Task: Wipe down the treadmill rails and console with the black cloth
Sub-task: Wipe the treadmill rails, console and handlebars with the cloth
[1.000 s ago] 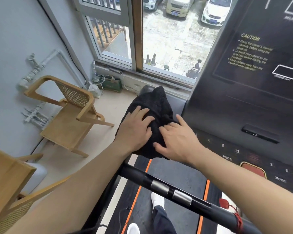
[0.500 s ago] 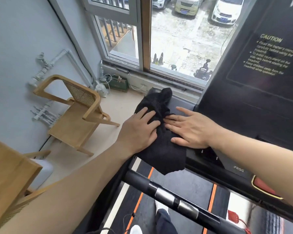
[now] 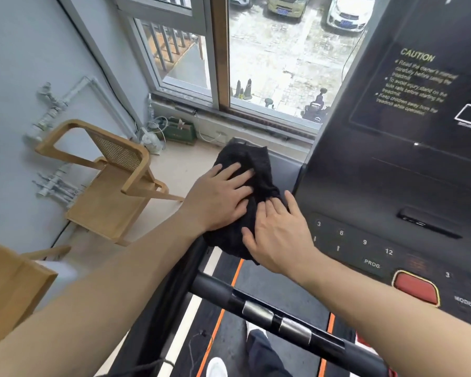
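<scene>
Fingers (image 3: pixel 233 174) of both my hands lie flat and spread on the black cloth (image 3: pixel 252 170) — pressing it, probably, against the console (image 3: pixel 386 186) edge — to scrub.

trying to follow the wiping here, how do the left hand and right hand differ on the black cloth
The left hand lies farther forward on the upper part of the black cloth, fingers pointing right. The right hand sits nearer the person on the cloth's lower part beside the console, fingers pointing up and left. Both press flat, palms down, neither gripping.
</scene>
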A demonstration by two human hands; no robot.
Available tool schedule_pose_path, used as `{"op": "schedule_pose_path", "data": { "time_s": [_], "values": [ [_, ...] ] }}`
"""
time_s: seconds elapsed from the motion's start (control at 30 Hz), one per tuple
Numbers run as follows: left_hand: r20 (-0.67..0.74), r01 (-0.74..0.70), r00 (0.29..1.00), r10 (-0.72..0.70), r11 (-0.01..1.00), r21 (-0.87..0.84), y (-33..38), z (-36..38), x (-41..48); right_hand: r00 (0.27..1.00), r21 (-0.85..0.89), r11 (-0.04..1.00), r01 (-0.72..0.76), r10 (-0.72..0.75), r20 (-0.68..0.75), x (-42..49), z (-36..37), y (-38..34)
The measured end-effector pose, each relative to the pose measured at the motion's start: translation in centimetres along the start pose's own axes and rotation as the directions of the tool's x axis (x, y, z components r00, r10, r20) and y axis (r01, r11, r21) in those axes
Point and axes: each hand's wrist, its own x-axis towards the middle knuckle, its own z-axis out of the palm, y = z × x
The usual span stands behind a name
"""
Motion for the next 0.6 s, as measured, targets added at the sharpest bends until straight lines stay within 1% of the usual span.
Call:
{"op": "schedule_pose_path", "data": {
  "time_s": [0.1, 0.2, 0.27, 0.3, 0.37, 0.43, 0.47, 0.53, 0.6],
  "values": [
    [-0.030, 0.013, 0.999, -0.012, 1.000, 0.007, -0.3, -0.1, 0.1, 0.998, 0.096, 0.995, -0.042, 0.037, 0.051, 0.8, 0.2, 0.0],
    [-0.080, 0.036, 0.996, -0.037, 0.999, -0.021, -0.4, -0.1, -0.6, 0.996, 0.236, 0.969, -0.072, 0.059, 0.063, 1.9, 0.1, -0.4],
    [-0.115, 0.085, 0.989, -0.094, 0.993, -0.080, -0.1, 0.2, -1.7, 0.996, 0.307, 0.949, -0.075, 0.057, 0.065, 2.4, -0.2, -0.5],
    [-0.133, 0.129, 0.980, -0.150, 0.980, -0.149, 0.0, 0.5, -2.3, 0.997, 0.325, 0.944, -0.061, 0.041, 0.069, 2.5, -0.4, -0.5],
    [-0.153, 0.229, 0.946, -0.287, 0.923, -0.310, 0.2, 0.8, -3.3, 0.998, 0.324, 0.946, -0.009, -0.013, 0.068, 2.4, -0.7, -0.5],
    [-0.129, 0.295, 0.922, -0.365, 0.879, -0.375, 0.7, 1.0, -3.9, 0.997, 0.305, 0.951, 0.045, -0.062, 0.046, 2.1, -0.9, -0.2],
    [-0.090, 0.325, 0.918, -0.387, 0.862, -0.388, 1.1, 1.0, -3.9, 0.996, 0.298, 0.952, 0.073, -0.087, 0.035, 1.7, -1.0, 0.1],
    [-0.003, 0.357, 0.921, -0.390, 0.845, -0.398, 2.0, 0.7, -3.8, 0.990, 0.255, 0.959, 0.123, -0.135, 0.030, 0.7, -0.9, 1.0],
    [0.029, 0.291, 0.955, -0.296, 0.907, -0.305, 2.3, 0.9, -3.4, 0.985, 0.151, 0.974, 0.167, -0.171, 0.014, 0.1, -0.9, 1.7]
  ]
}}
